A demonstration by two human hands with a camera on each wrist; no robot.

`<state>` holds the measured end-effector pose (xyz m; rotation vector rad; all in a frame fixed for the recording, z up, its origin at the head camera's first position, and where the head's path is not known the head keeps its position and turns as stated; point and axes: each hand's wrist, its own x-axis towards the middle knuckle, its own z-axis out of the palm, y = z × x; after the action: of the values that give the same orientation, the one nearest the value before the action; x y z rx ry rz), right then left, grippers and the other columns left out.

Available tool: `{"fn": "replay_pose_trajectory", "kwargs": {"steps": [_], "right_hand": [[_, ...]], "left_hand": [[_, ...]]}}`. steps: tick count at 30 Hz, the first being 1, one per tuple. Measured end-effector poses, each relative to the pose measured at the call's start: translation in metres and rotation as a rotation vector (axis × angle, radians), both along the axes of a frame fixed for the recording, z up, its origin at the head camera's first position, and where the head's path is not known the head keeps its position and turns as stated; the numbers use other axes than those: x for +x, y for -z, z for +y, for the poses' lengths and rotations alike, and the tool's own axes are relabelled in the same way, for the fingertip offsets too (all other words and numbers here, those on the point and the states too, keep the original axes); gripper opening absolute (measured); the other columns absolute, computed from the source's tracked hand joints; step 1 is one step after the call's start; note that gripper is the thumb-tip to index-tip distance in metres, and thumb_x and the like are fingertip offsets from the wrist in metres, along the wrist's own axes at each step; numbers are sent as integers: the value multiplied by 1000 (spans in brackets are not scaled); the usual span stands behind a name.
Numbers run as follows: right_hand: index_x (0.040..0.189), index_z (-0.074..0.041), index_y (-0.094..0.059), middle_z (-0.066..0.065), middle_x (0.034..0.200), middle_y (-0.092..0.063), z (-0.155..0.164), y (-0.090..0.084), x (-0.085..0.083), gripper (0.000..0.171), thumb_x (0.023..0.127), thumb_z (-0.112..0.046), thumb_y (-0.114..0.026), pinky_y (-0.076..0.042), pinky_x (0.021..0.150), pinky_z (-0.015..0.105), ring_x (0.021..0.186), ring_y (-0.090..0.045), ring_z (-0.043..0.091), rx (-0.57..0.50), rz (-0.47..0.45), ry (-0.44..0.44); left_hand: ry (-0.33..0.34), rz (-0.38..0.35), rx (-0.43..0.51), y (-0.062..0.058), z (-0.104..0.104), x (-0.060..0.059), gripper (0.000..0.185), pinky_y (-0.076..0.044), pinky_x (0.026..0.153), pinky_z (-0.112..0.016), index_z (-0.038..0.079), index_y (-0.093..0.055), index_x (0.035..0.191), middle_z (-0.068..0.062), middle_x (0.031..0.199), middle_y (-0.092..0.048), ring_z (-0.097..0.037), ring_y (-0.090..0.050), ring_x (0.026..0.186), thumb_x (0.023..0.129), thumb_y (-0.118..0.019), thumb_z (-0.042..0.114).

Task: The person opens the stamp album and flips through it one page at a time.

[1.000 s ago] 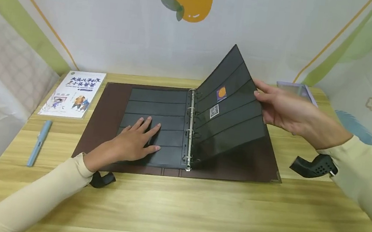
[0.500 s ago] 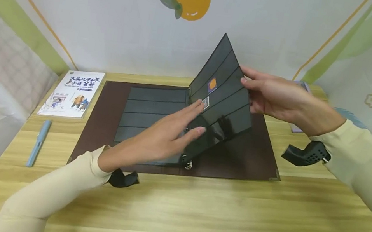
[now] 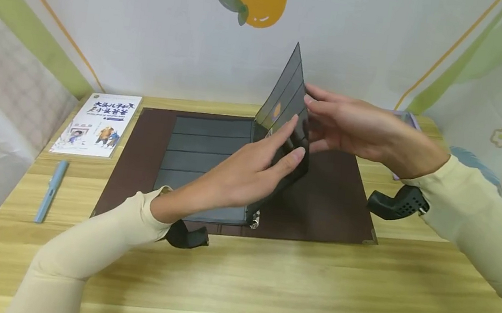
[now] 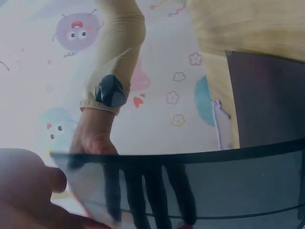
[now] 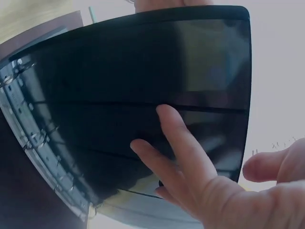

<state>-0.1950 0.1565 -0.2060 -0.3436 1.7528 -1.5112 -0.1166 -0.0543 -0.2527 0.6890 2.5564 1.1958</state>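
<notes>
Tabletop (image 3: 262, 285): light wood planks, carrying everything below.
Binder (image 3: 331, 199): brown, lying open and flat across the middle of the tabletop, metal rings along its spine.
Flat pages (image 3: 205, 145): dark pocket sheets resting on the binder's left half.
Raised page (image 3: 288, 90): a dark pocket sheet standing almost upright on the rings, between the two hands; an orange stamp (image 3: 276, 109) sits in one of its strips.
Right hand (image 3: 355, 125): behind the raised page at its outer edge, fingers spread along the back and thumb on the near side, so the grip holds the sheet.
Left hand (image 3: 248, 174): raised off the flat pages, fingers straight, fingertips touching the front face of the raised page; the grip is wide and closes on nothing.
Booklet (image 3: 98, 123): white cover with cartoon figures, on the tabletop left of the binder.
Pen (image 3: 50, 191): light blue, lying near the booklet, toward the near left edge.
</notes>
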Motion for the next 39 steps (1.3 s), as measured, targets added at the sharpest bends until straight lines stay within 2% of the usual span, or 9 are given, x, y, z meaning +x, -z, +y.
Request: {"fn": "replay_pose_trajectory", "kwargs": {"steps": [5, 10, 15, 18, 21, 25, 31, 36, 39], "right_hand": [[164, -32, -4, 14, 170, -17, -9, 4, 2, 63, 110, -40, -36, -49, 109, 40, 146, -43, 29, -34, 42, -19], [163, -22, -20, 15, 163, -35, -16, 21, 0, 55, 111, -37, -31, -52, 105, 46, 131, -60, 33, -6, 159, -10], [163, -17, -22, 20, 167, -23, -4, 64, 2, 60, 110, -37, -40, -34, 117, 61, 149, -33, 44, 509, 617, -130], [163, -15, -19, 26, 168, -9, 11, 94, 8, 71, 106, -42, -51, -21, 116, 73, 152, -10, 55, 827, 771, -283], [164, -17, -14, 26, 168, 0, 23, 116, 14, 82, 101, -49, -56, -20, 109, 81, 149, 1, 61, 969, 716, -410], [164, -17, -10, 26, 168, 3, 30, 132, 17, 88, 99, -50, -59, -22, 107, 82, 148, 3, 62, 972, 652, -457], [164, -15, -9, 29, 167, 5, 31, 132, 13, 90, 99, -49, -60, -28, 107, 78, 145, 5, 67, 951, 632, -465], [164, -15, -8, 28, 167, 8, 32, 131, 11, 90, 99, -48, -61, -22, 111, 77, 145, 8, 66, 943, 609, -469], [164, -15, -8, 28, 167, 9, 32, 131, 12, 90, 99, -46, -61, -20, 113, 76, 145, 10, 65, 929, 598, -471]], "left_hand": [[-108, -20, 21, -7, -8, 5, 70, -42, 114, -44, 37, -3, 162, 4, 162, -38, -13, -50, 139, 103, -31, 65], [-141, -80, 53, -12, -21, 7, 66, -45, 111, -46, 44, -3, 160, 10, 166, -27, -17, -49, 142, 104, -31, 64], [-145, -140, 79, -13, -29, 7, 58, -52, 100, -42, 51, -6, 157, 19, 167, -21, -17, -58, 133, 106, -31, 58], [-159, -156, 84, -13, -31, 6, 56, -50, 105, -44, 52, -7, 157, 21, 166, -20, -15, -53, 138, 106, -30, 56], [-176, -147, 66, -14, -35, 7, 57, -37, 117, -49, 49, -6, 158, 19, 167, -19, -15, -38, 149, 107, -28, 54], [-170, -199, 149, -14, -45, 7, 58, -40, 116, -51, 42, -5, 161, 14, 169, -14, -12, -21, 156, 108, -28, 49], [-190, -326, 316, -13, -72, 10, 60, -42, 113, -52, 36, -7, 163, 9, 171, -4, -13, -13, 157, 109, -33, 40], [-270, -328, 361, -8, -109, 18, 58, -34, 117, -56, 31, -14, 164, 6, 171, -11, -18, -20, 156, 110, -38, 32], [-332, -294, 279, 4, -139, 20, 56, -43, 111, -40, 25, -21, 163, 1, 162, -38, -14, -45, 141, 111, -39, 30]]}}
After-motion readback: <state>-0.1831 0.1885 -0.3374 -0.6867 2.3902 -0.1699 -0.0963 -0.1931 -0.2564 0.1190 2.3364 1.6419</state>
